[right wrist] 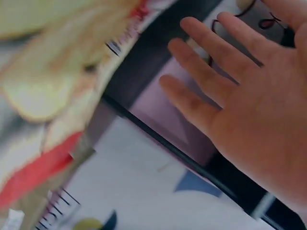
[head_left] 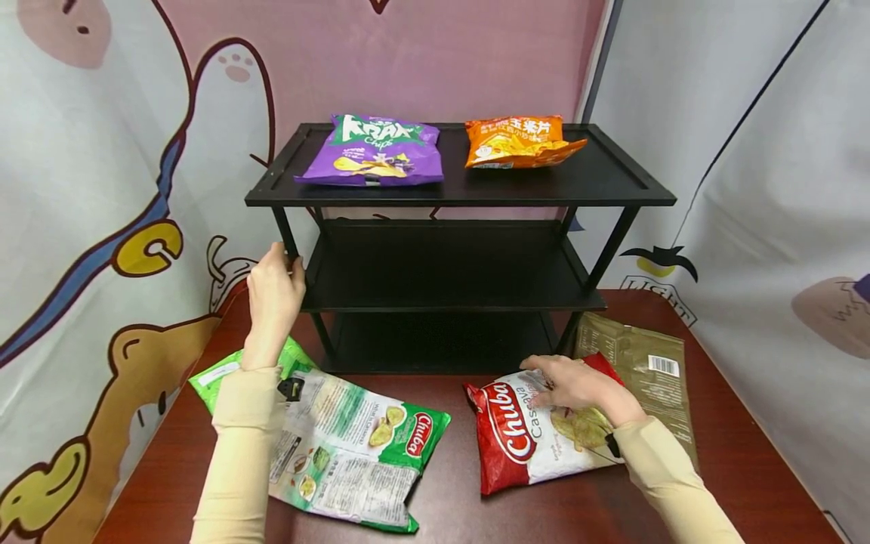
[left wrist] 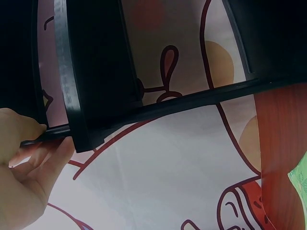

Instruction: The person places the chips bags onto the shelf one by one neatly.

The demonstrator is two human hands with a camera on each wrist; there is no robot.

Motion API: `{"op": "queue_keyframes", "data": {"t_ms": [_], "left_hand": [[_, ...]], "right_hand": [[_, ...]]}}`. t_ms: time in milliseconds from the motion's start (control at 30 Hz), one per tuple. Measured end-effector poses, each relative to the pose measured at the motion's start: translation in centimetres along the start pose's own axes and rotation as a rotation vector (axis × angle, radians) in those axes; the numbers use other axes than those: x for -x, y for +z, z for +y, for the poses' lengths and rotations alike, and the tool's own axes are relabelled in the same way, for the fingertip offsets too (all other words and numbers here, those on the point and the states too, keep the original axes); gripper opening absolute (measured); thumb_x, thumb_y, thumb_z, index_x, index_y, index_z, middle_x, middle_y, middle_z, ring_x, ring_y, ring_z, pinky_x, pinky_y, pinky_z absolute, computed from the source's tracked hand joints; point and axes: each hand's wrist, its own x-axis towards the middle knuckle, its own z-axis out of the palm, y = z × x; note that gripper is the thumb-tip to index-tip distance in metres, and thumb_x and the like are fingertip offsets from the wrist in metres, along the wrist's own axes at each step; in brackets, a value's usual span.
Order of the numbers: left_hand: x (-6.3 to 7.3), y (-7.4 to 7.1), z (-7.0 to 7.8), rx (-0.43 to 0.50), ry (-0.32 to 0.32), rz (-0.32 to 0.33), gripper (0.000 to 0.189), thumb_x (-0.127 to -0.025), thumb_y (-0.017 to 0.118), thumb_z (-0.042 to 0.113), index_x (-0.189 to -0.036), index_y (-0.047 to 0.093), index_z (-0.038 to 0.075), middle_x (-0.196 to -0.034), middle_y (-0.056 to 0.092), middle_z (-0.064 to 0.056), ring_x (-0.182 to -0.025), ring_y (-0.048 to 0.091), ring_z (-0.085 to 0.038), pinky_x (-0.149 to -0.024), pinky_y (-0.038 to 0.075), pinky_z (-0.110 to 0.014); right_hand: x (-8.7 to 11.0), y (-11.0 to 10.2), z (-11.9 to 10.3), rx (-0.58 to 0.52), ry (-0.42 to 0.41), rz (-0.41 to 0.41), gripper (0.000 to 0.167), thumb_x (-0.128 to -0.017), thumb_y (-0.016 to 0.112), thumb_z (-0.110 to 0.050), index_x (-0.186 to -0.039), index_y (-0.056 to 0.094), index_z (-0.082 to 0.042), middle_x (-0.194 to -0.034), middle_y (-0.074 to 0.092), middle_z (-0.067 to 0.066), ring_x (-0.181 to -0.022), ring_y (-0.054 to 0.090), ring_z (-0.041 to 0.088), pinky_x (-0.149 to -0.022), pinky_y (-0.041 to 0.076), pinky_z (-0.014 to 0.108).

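Observation:
My left hand grips the front left upright of a black three-tier shelf rack, a little above the middle tier. In the left wrist view, the thumb and fingers of that hand pinch the thin black upright. Fingers spread, my right hand lies over a red and white Chuba cassava chips bag on the table. The right wrist view shows the palm and relaxed fingers of this hand, with the printed front of the bag beside it.
On the top tier lie a purple Krax chips bag and an orange snack bag. A green and white Chuba bag covers the table's left part, overlapping a bright green bag. Behind the red bag lies a brown bag.

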Motion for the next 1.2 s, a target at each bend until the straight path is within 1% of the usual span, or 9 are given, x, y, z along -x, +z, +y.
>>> {"op": "queue_keyframes", "data": {"t_ms": [133, 200, 267, 400, 533, 767, 867, 1033, 1200], "left_hand": [[0.0, 0.1, 0.0, 0.004, 0.007, -0.006, 0.014, -0.090, 0.057, 0.008, -0.088, 0.056, -0.006, -0.076, 0.063, -0.026, -0.071, 0.062, -0.048, -0.065, 0.046, -0.054], [0.0, 0.1, 0.0, 0.007, 0.010, -0.006, 0.014, -0.090, 0.058, 0.008, -0.087, 0.056, -0.006, -0.076, 0.064, -0.026, -0.071, 0.062, -0.047, -0.065, 0.046, -0.054], [0.0, 0.1, 0.0, 0.006, 0.014, -0.002, 0.015, -0.090, 0.058, 0.008, -0.087, 0.055, -0.007, -0.076, 0.063, -0.026, -0.070, 0.062, -0.047, -0.065, 0.046, -0.054], [-0.1, 0.1, 0.1, 0.003, 0.016, 0.008, 0.015, -0.090, 0.057, 0.007, -0.086, 0.055, -0.007, -0.074, 0.062, -0.025, -0.070, 0.061, -0.047, -0.064, 0.046, -0.054], [-0.1, 0.1, 0.2, 0.002, 0.015, 0.002, 0.015, -0.090, 0.057, 0.007, -0.086, 0.055, -0.006, -0.074, 0.061, -0.025, -0.070, 0.061, -0.047, -0.064, 0.046, -0.054], [-0.1, 0.1, 0.2, 0.002, 0.015, 0.005, 0.015, -0.090, 0.058, 0.007, -0.086, 0.055, -0.006, -0.074, 0.061, -0.025, -0.070, 0.061, -0.048, -0.064, 0.045, -0.054], [-0.1, 0.1, 0.1, 0.002, 0.014, 0.006, 0.015, -0.090, 0.057, 0.008, -0.086, 0.055, -0.007, -0.074, 0.062, -0.026, -0.070, 0.061, -0.048, -0.064, 0.045, -0.054], [0.0, 0.1, 0.0, -0.004, 0.009, 0.003, 0.015, -0.090, 0.057, 0.008, -0.087, 0.055, -0.007, -0.074, 0.062, -0.026, -0.070, 0.061, -0.047, -0.063, 0.045, -0.053], [0.0, 0.1, -0.1, -0.008, 0.006, 0.001, 0.016, -0.091, 0.057, 0.008, -0.086, 0.055, -0.007, -0.074, 0.061, -0.026, -0.069, 0.060, -0.047, -0.063, 0.045, -0.053]], "right_hand": [[-1.2, 1.4, 1.0, 0.100, -0.051, -0.054, 0.069, -0.077, 0.076, -0.032, -0.134, 0.048, -0.006, -0.130, 0.051, 0.019, -0.113, 0.052, 0.033, -0.085, 0.049, 0.044], [-1.6, 2.0, 1.3, 0.174, -0.088, -0.039, 0.071, -0.075, 0.077, -0.035, -0.133, 0.049, -0.005, -0.130, 0.052, 0.019, -0.118, 0.049, 0.036, -0.095, 0.042, 0.049], [-1.9, 2.5, 1.4, 0.224, -0.100, -0.006, 0.074, -0.072, 0.079, -0.036, -0.132, 0.050, -0.004, -0.130, 0.052, 0.019, -0.117, 0.048, 0.038, -0.096, 0.041, 0.052], [-2.3, 2.9, 1.4, 0.321, -0.105, 0.078, 0.076, -0.065, 0.082, -0.037, -0.127, 0.054, -0.004, -0.124, 0.057, 0.014, -0.110, 0.051, 0.034, -0.094, 0.042, 0.049], [-2.4, 2.9, 1.4, 0.366, -0.103, 0.128, 0.065, -0.062, 0.084, -0.034, -0.116, 0.059, -0.008, -0.113, 0.061, 0.009, -0.104, 0.053, 0.028, -0.090, 0.045, 0.044], [-1.7, 2.1, 1.3, 0.373, -0.118, 0.163, 0.029, -0.077, 0.076, -0.018, -0.101, 0.059, -0.016, -0.100, 0.064, 0.000, -0.096, 0.057, 0.020, -0.073, 0.048, 0.034], [-1.4, 1.7, 1.4, 0.371, -0.145, 0.188, 0.018, -0.082, 0.071, -0.012, -0.095, 0.059, -0.018, -0.091, 0.064, -0.003, -0.087, 0.057, 0.014, -0.065, 0.045, 0.028], [-1.2, 1.5, 1.6, 0.346, -0.188, 0.229, 0.015, -0.084, 0.066, -0.008, -0.087, 0.059, -0.020, -0.078, 0.059, -0.005, -0.070, 0.049, 0.006, -0.057, 0.038, 0.021], [-1.1, 1.5, 1.7, 0.343, -0.235, 0.253, 0.015, -0.084, 0.067, -0.008, -0.085, 0.059, -0.021, -0.076, 0.057, -0.007, -0.070, 0.048, 0.005, -0.057, 0.037, 0.020]]}}
